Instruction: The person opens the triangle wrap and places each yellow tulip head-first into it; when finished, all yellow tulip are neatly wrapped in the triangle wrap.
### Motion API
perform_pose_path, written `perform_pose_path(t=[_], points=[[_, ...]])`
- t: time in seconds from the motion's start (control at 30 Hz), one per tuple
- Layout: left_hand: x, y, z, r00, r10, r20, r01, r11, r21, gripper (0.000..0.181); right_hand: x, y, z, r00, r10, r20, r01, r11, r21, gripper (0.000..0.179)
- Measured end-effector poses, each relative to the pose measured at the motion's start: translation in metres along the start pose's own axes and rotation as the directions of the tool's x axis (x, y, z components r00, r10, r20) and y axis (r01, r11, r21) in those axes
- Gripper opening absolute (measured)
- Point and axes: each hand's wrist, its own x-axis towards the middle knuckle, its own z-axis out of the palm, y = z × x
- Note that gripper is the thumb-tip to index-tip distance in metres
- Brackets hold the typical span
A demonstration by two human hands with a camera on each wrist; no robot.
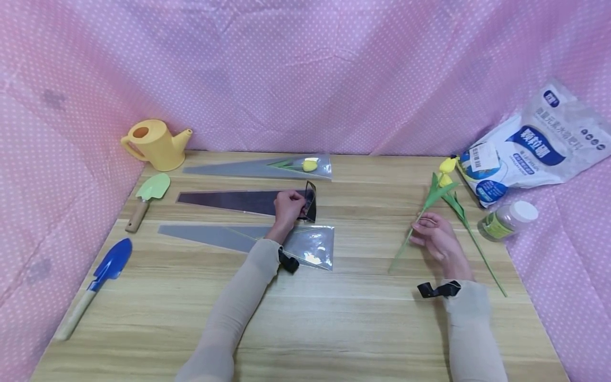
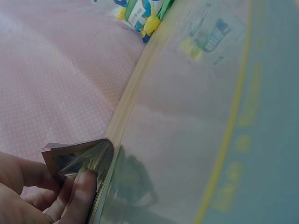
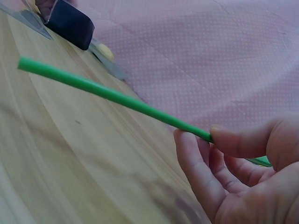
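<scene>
Pink polka-dot cloth (image 1: 305, 79) is hanging behind and beside the wood-grain counter (image 1: 353, 329). Left of centre, the left hand (image 1: 289, 207) is pinching the dark flower sleeve (image 1: 229, 201) at its raised wide end, between two clear sleeves (image 1: 307, 248). The right hand (image 1: 439, 241), fingers partly curled, is pinching a yellow tulip (image 1: 431, 196) by its stem, beside another tulip (image 1: 481, 254). A blue trowel (image 1: 114, 260) is lying along the left edge, a jar (image 1: 501, 223) is sitting near the right, and open wood is stretching between the hands.
</scene>
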Motion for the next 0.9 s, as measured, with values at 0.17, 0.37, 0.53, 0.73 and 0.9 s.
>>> perform_pose_path(t=[0.17, 0.37, 0.53, 0.73, 0.9], points=[[0.000, 0.001, 0.000, 1.000, -0.004, -0.001, 0.004, 1.000, 0.014, 0.010, 0.005, 0.003, 0.009, 1.000, 0.003, 0.017, -0.003, 1.000, 0.016, 0.024], [0.001, 0.000, 0.000, 1.000, -0.015, -0.001, 0.015, 1.000, -0.006, 0.011, 0.011, 0.006, 0.018, 0.999, 0.000, 0.039, -0.001, 1.000, 0.009, 0.020], [0.002, -0.001, 0.001, 1.000, -0.010, -0.007, 0.010, 1.000, -0.001, 0.010, 0.018, 0.008, 0.027, 1.000, 0.001, 0.014, -0.001, 0.999, 0.035, 0.019], [0.002, -0.002, 0.001, 1.000, -0.004, -0.004, 0.004, 1.000, -0.005, 0.011, 0.027, 0.011, 0.038, 1.000, -0.003, -0.030, 0.007, 0.991, 0.136, 0.017], [0.002, -0.002, 0.001, 1.000, 0.002, -0.003, -0.002, 1.000, -0.009, 0.011, 0.034, 0.011, 0.046, 0.997, -0.007, -0.073, 0.022, 0.979, 0.202, 0.016]])
